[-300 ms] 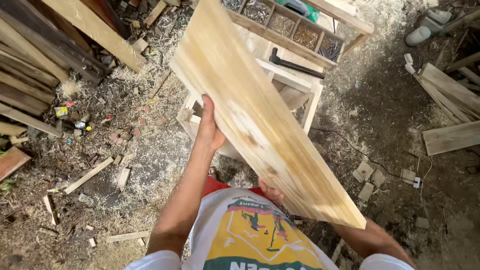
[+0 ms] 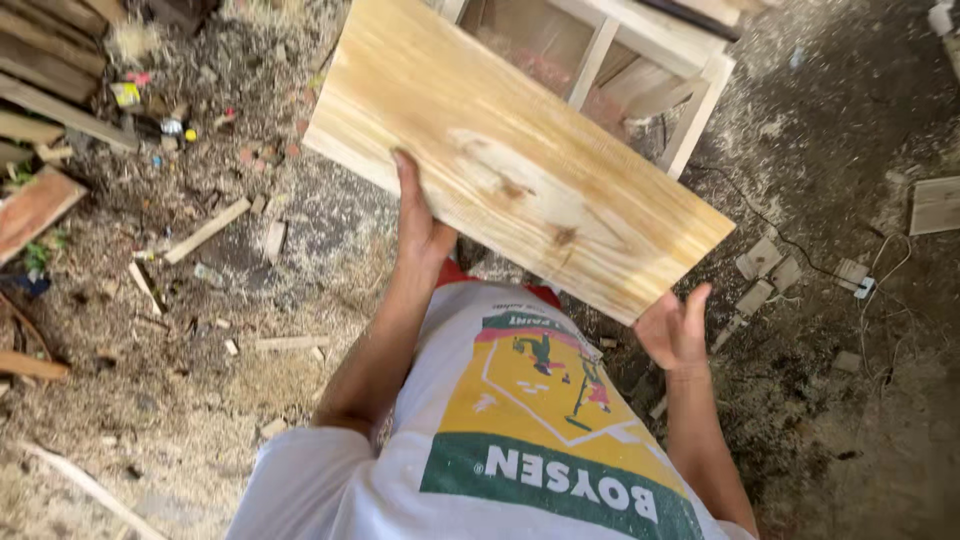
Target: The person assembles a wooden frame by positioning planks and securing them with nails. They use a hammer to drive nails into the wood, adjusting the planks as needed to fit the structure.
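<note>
A long pale wooden board (image 2: 520, 150) with a knotty grain slants across the middle of the view, held above the ground. My left hand (image 2: 420, 220) grips its near long edge, thumb on the top face. My right hand (image 2: 675, 325) is just below the board's lower right corner, palm up and fingers apart, fingertips at the edge. Whether they press on the board I cannot tell.
An unpainted white wooden frame (image 2: 700, 95) stands behind the board. Sawdust and wood offcuts (image 2: 205, 230) litter the ground on the left, beside stacked planks (image 2: 50, 100). Small wood blocks (image 2: 765, 265) and a thin cable (image 2: 800, 255) lie on the dark ground at right.
The board has tipped flatter and swung lower. My right hand, hidden beneath it before, now shows at the lower right corner. The view has shifted closer to the frame.
</note>
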`<state>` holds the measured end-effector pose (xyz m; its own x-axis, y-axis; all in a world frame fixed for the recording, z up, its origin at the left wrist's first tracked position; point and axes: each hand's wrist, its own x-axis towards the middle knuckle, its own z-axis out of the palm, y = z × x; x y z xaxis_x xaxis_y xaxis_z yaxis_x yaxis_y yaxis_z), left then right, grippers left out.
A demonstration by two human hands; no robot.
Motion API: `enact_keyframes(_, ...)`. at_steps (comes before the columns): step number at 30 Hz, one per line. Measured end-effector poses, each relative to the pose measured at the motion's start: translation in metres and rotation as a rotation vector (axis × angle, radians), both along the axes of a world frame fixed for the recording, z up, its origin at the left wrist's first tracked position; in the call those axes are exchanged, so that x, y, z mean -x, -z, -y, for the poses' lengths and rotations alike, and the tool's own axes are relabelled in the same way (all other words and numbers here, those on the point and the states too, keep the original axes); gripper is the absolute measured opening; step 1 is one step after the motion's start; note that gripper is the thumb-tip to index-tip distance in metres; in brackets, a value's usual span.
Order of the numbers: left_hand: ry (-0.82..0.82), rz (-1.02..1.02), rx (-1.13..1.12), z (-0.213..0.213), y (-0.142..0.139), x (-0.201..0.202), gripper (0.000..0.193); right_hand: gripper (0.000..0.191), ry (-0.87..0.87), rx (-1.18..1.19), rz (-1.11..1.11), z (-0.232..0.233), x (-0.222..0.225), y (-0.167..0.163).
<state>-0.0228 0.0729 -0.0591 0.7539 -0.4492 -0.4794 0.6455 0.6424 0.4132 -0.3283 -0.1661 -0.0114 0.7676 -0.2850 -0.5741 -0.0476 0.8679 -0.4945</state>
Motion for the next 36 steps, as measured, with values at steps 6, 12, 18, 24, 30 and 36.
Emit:
enact_keyframes(6, 0.143, -0.145, -0.261, 0.002, 0.037, 0.04, 0.105, 0.068, 0.076, 0.857, -1.089, 0.0, -0.001, 0.068)
enact_keyframes(12, 0.654, 0.191, -0.646, -0.029, 0.06, 0.026, 0.098, 0.042, 0.184, 0.927, -0.729, 0.023, -0.012, 0.059)
enact_keyframes(18, 0.257, 0.409, -0.846, -0.088, 0.062, -0.034, 0.076, 0.033, 0.171, 0.809, -0.632, 0.003, -0.035, 0.054)
enact_keyframes(24, 0.092, 0.602, -0.904, -0.1, 0.054, -0.059, 0.051, 0.036, 0.136, 0.812, -0.68, -0.018, -0.053, 0.039)
enact_keyframes(30, 0.084, 0.743, -1.111, -0.099, 0.051, -0.061, 0.057, 0.03, 0.111, 0.681, -0.585, -0.01, -0.049, 0.034)
enact_keyframes(36, 0.07, 0.456, -0.865, -0.104, 0.058, -0.046, 0.083, 0.02, 0.213, 0.516, -0.686, -0.032, -0.032, 0.028)
